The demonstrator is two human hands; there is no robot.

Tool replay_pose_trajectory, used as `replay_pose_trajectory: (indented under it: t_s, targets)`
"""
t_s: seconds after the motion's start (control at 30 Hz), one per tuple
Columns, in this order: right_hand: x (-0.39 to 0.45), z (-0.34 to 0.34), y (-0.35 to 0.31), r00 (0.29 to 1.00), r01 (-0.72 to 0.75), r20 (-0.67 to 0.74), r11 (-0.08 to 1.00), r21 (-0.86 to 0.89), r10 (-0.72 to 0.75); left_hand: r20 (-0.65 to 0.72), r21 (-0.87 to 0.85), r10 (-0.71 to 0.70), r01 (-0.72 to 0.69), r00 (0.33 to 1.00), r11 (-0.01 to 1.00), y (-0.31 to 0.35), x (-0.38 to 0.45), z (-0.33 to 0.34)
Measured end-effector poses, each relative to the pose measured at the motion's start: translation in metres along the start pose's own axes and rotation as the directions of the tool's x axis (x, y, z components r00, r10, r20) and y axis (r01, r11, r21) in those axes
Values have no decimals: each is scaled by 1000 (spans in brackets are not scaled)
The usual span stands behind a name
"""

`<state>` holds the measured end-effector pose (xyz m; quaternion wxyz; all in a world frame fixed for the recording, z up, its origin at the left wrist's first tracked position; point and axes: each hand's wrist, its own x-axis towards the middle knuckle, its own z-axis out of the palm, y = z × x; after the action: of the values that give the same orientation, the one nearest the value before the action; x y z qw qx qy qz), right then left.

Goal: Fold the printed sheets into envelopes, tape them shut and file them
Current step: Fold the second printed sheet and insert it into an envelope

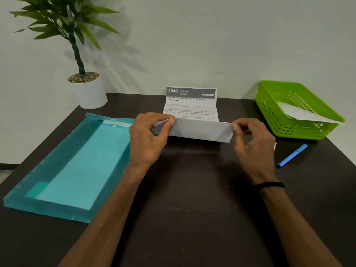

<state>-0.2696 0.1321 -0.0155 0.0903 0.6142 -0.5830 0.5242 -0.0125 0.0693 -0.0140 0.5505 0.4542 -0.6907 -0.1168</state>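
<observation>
A printed sheet (pixel 192 105) headed "2940 KITCHEN" lies at the middle back of the dark table, its far end curling up against the wall. Its near part is folded up and over, showing the blank white back (pixel 200 130). My left hand (pixel 149 137) pinches the left corner of that folded flap between thumb and fingers. My right hand (pixel 252 143) pinches the right corner the same way. A teal plastic file folder (pixel 77 162) lies flat to the left, holding a lighter sheet inside.
A green perforated basket (pixel 300 110) at the back right holds a white paper. A blue pen (pixel 292 155) lies in front of it. A potted plant (pixel 86 87) stands at the back left. The table's dark surface (pixel 192 189) stretches between my forearms.
</observation>
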Motion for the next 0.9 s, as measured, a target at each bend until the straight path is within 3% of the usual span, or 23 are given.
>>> replay_pose_trajectory:
  t_s: [0.07,0.17,0.3,0.37,0.43,0.53,0.6,0.67,0.73,0.8,0.9]
  targets:
    - [0,-1,-4,992,-125,7,987,102,125,33,-195,-138,141,990,971,1,1,1]
    - [2,0,-10,947,-319,57,899,301,316,60,-457,-333,323,941,829,5,4,-1]
    - [2,2,-13,859,-509,284,661,552,425,123,-537,-471,458,873,709,5,2,4]
    - [0,2,-13,799,-601,450,559,572,399,135,-544,-506,490,852,681,4,2,5]
    - [-2,3,-13,762,-645,518,529,551,390,147,-569,-552,526,821,632,5,3,4]
    - [-3,7,-11,762,-648,486,506,569,428,284,-673,-644,626,710,393,9,7,0]
    - [-3,9,-12,761,-642,442,446,624,475,441,-689,-598,679,669,252,13,6,-1]
    - [-4,12,-13,755,-633,409,404,661,513,548,-613,-529,741,648,273,18,1,3]
    - [-6,15,-15,758,-626,402,401,669,514,596,-527,-476,763,646,374,26,-8,13]
    - [-9,18,-18,767,-624,422,408,667,483,611,-478,-437,748,660,461,32,-18,23]
    - [-12,19,-22,766,-638,465,429,640,444,585,-468,-434,722,685,509,33,-28,30]
